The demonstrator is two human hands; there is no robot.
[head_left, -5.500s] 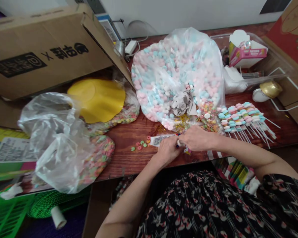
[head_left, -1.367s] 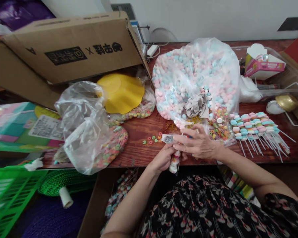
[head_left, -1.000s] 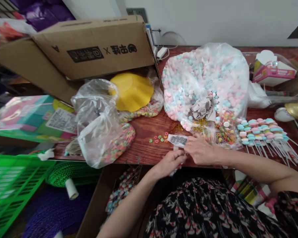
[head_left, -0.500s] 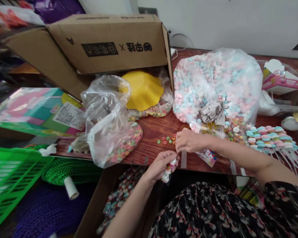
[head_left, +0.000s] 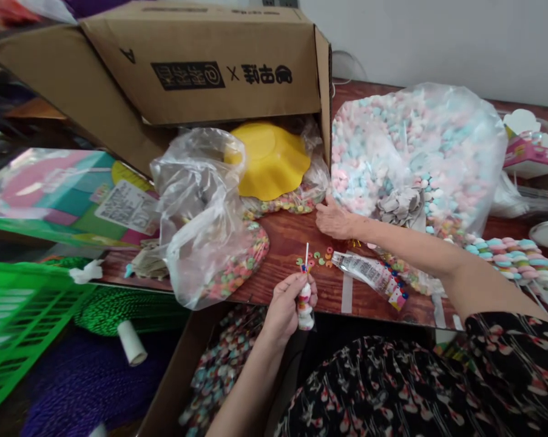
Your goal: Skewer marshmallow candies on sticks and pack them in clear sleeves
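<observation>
The person's left hand [head_left: 286,300] is grasping a clear-wrapped stack of pink and white sweets [head_left: 305,312] by its tied neck, its white stick pointing up, at the table's near edge. The right hand [head_left: 335,220] is reaching across the table, near a wavy-edged yellow dish [head_left: 269,161]; whether its curled fingers are gripping anything, one cannot tell. A large brown cardboard carton [head_left: 237,100] is showing black print: an "A", an "×" and blocky characters. A white label [head_left: 127,206] on a multicoloured package [head_left: 64,188] is bearing print too blurred to read, as is a printed slim packet [head_left: 365,271]. The dark red-brown wooden table [head_left: 285,233] is carrying small ring-shaped sweets [head_left: 318,256] and a pale tape strip [head_left: 347,294]. A plain whitish wall [head_left: 437,39] is standing behind.
</observation>
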